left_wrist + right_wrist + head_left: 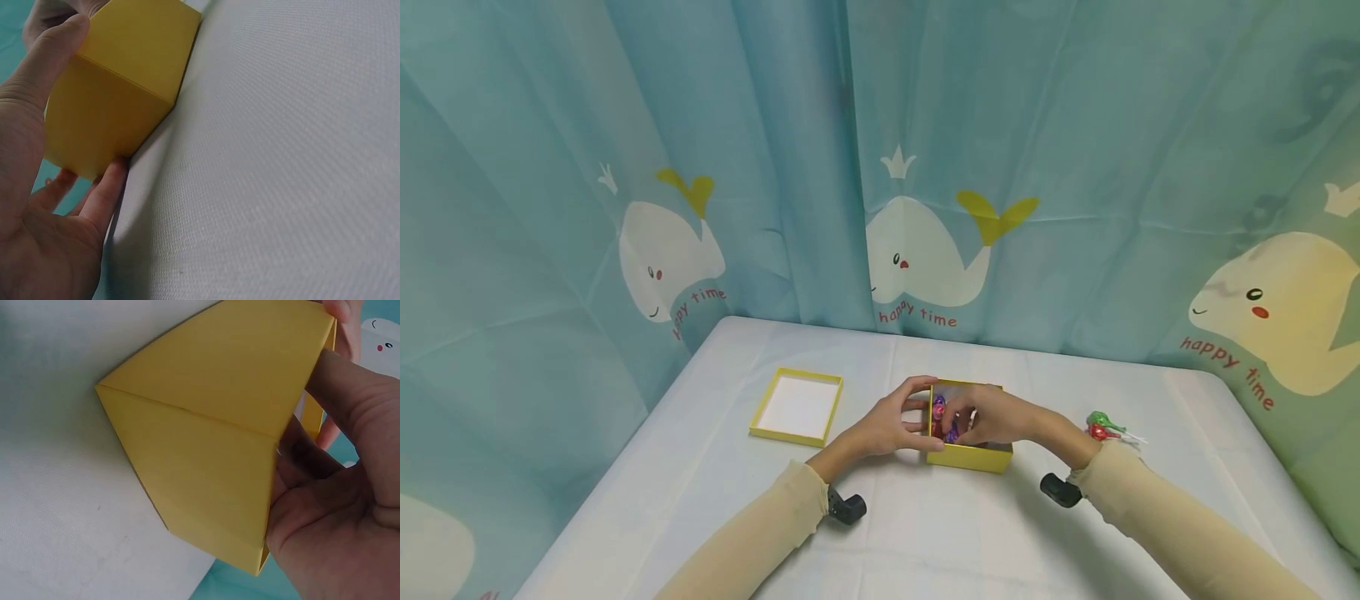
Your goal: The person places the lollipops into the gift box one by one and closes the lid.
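Note:
A yellow open-topped box [972, 457] stands on the table with several shiny wrapped lollipops [939, 406], purple, pink and red, inside at its left. My left hand [887, 423] grips the box's left end, thumb at the near top corner and fingers spread along the side; the left wrist view shows its lower fingers against the yellow wall [106, 119]. From the right, my right hand [996, 414] reaches over the rim into the box. Its thumb and finger pinch a purple-wrapped lollipop [952, 435]. In the right wrist view the box wall [206, 450] hides those fingertips.
A yellow-edged lid [797, 406], white inside, lies left of the box. Beyond my right wrist lie a green lollipop [1101, 419] and a red lollipop [1102, 432] with white sticks. A whale-printed curtain [790, 167] hangs behind the white-covered table [880, 533].

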`<action>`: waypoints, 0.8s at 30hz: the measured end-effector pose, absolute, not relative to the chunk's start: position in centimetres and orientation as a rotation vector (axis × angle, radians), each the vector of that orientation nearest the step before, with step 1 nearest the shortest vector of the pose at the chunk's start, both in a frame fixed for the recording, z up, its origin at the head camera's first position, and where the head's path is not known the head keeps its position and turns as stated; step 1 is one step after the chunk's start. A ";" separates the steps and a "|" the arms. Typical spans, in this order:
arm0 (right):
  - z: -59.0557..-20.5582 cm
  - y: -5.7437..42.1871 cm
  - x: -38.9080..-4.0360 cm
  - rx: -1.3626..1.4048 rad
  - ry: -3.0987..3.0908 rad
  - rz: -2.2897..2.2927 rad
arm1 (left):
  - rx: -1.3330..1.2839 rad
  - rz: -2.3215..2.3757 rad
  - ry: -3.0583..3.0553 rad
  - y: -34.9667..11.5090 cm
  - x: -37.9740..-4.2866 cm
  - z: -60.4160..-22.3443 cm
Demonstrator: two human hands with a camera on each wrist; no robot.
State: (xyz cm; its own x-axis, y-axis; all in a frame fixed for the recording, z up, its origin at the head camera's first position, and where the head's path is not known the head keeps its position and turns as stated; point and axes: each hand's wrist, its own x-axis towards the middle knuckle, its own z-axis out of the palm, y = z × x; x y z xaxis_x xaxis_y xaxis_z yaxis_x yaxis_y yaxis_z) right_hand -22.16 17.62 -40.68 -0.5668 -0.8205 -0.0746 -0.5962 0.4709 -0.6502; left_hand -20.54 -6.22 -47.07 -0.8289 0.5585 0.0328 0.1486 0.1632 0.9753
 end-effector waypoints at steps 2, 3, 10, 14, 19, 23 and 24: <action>-40.7 17.6 -22.1 -1.175 2.357 -0.811 | 0.682 1.711 2.110 -6.2 -20.6 -47.1; -40.7 17.6 -22.1 -1.174 2.361 -0.810 | 0.683 1.712 2.108 -6.2 -20.6 -47.1; -40.5 17.7 -22.0 -1.156 2.361 -0.797 | 0.675 1.712 2.106 -6.2 -20.7 -47.2; -40.5 17.7 -22.0 -1.155 2.344 -0.800 | 0.675 1.714 2.106 -6.2 -20.6 -47.2; -40.5 17.7 -22.0 -1.173 2.331 -0.803 | 0.682 1.713 2.104 -6.2 -20.7 -47.3; -40.5 17.7 -21.9 -1.158 2.330 -0.805 | 0.687 1.722 2.098 -6.2 -20.7 -47.3; -40.5 17.7 -21.9 -1.154 2.331 -0.804 | 0.686 1.725 2.097 -6.2 -20.7 -47.3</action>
State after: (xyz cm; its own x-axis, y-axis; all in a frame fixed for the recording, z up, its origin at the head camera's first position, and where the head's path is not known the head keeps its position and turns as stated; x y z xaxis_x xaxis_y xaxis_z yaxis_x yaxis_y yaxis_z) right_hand -21.92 17.70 -40.52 -0.5698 -0.8145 -0.1091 -0.5742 0.4896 -0.6562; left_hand -20.66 -6.16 -47.29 -0.8257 0.5625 0.0429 0.1504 0.1463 0.9777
